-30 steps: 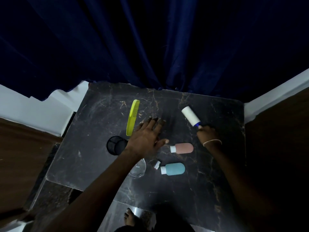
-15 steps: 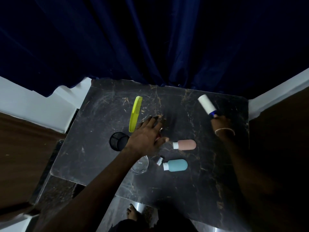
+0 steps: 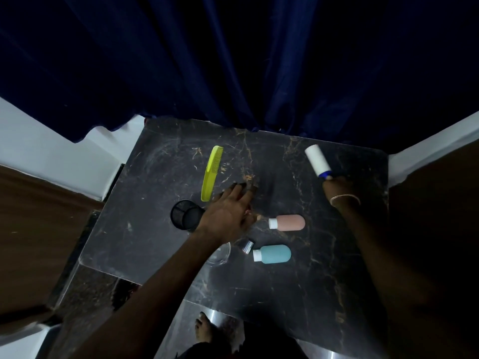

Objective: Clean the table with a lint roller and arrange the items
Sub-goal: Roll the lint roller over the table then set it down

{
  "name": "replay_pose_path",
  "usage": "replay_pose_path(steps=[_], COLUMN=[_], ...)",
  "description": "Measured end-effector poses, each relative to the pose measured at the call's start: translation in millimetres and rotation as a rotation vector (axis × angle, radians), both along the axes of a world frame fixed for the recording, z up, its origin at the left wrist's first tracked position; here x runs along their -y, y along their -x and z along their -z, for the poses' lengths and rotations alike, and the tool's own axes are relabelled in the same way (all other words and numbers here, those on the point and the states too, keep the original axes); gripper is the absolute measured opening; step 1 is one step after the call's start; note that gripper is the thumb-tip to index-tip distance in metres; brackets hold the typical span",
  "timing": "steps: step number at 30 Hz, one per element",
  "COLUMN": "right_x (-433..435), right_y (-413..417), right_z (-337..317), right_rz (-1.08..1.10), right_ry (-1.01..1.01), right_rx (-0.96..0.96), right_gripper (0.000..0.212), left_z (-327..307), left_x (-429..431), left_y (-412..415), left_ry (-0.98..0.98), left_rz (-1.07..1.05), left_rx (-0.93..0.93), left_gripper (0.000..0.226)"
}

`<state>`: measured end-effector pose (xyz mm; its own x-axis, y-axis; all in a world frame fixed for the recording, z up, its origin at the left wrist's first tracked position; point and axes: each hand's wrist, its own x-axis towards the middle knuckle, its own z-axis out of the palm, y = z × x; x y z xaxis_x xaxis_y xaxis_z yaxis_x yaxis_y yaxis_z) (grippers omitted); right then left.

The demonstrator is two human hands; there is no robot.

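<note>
On the table (image 3: 160, 216), right hand (image 3: 339, 189) grips the lint roller (image 3: 317, 160) while left hand (image 3: 228, 211) lies flat, outspread.

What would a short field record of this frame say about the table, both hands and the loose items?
Surface: dark marble table, blue curtain behind it
Left hand: fingers straight, flat on the table beside the comb
Right hand: grips the lint roller by its handle, near the far right corner
Lying flat: comb, pink bottle, blue bottle, silver cap
Containers: mesh cup, glass bowl partly under the left forearm
</note>
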<state>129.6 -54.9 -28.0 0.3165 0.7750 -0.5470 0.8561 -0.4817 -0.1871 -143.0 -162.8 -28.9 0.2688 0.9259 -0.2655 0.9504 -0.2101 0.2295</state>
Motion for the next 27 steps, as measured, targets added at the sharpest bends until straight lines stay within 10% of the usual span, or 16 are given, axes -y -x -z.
replay_pose_path(steps=[13,27], right_x=[54.8,-15.8], right_y=[61.7,-15.9], right_z=[15.9,16.0], right_rz=[-0.263,0.133], right_ry=[0.169,-0.073], right_rx=[-0.245,-0.132], right_gripper=[0.041,0.048], left_z=[-8.7,4.4], left_x=[-2.8,0.5], left_y=[-22.1,-19.0], left_ry=[-0.044,0.012], left_rz=[0.033,0.064], left_rx=[-0.005,0.011], left_gripper=[0.076,0.072])
